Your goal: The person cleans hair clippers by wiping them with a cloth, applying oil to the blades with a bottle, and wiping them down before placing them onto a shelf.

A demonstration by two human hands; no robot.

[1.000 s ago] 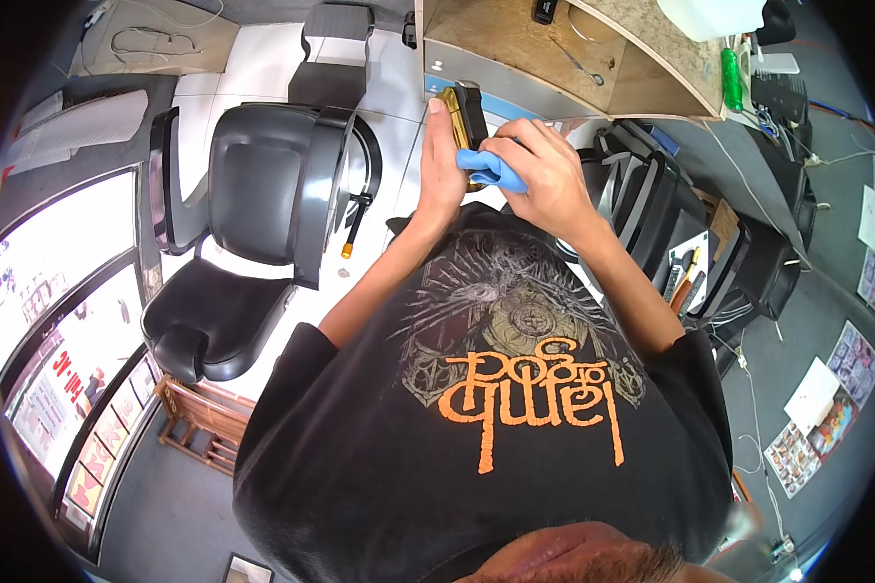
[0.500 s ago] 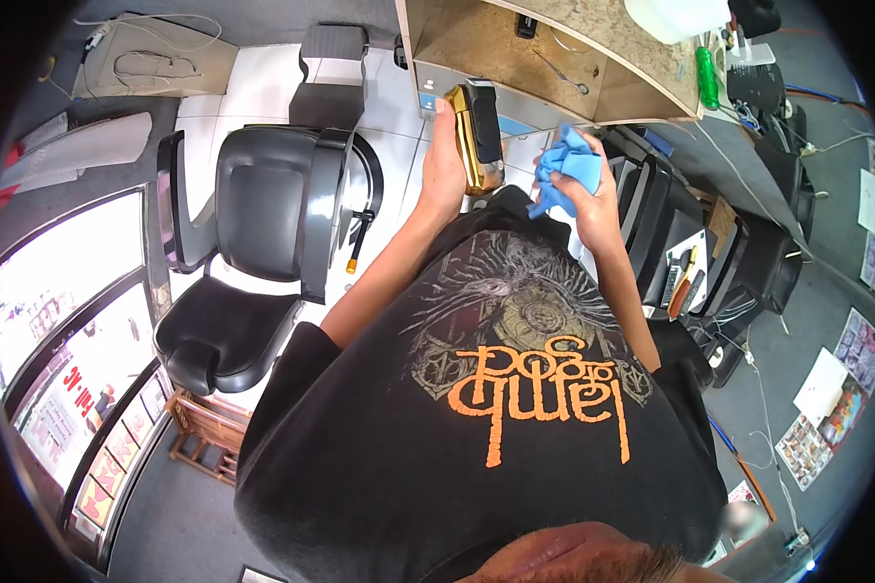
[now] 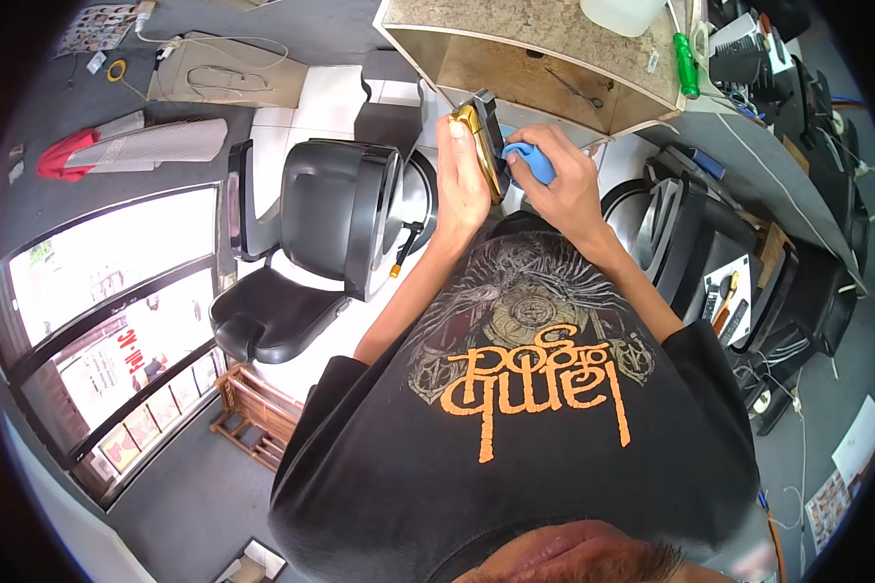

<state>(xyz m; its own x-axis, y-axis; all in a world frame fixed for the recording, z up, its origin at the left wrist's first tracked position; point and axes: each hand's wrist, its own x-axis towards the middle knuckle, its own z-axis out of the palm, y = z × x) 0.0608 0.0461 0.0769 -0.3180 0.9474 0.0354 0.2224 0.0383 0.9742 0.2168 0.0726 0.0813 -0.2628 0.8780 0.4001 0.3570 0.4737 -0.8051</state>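
My left hand [image 3: 463,180] is closed around a gold and black hair clipper [image 3: 483,146], holding it upright with the thumb along the gold side. A blue cloth [image 3: 535,163] is bunched in the fingers of my right hand [image 3: 564,185]. The cloth presses against, or lies right beside, the black side of the clipper; the exact contact is hidden by my fingers. Both hands are in front of my chest, near the wooden shelf.
Ahead stands an open wooden shelf [image 3: 525,29] with scissors [image 3: 576,89] inside and a green bottle [image 3: 686,66] on its edge. A black barber chair [image 3: 326,209] is to the left, more black chairs to the right. A wooden stool [image 3: 253,413] stands at lower left.
My right hand has brought the blue cloth left to the clipper; before, the two were apart. The view has shifted, so the chair and shelf appear displaced.
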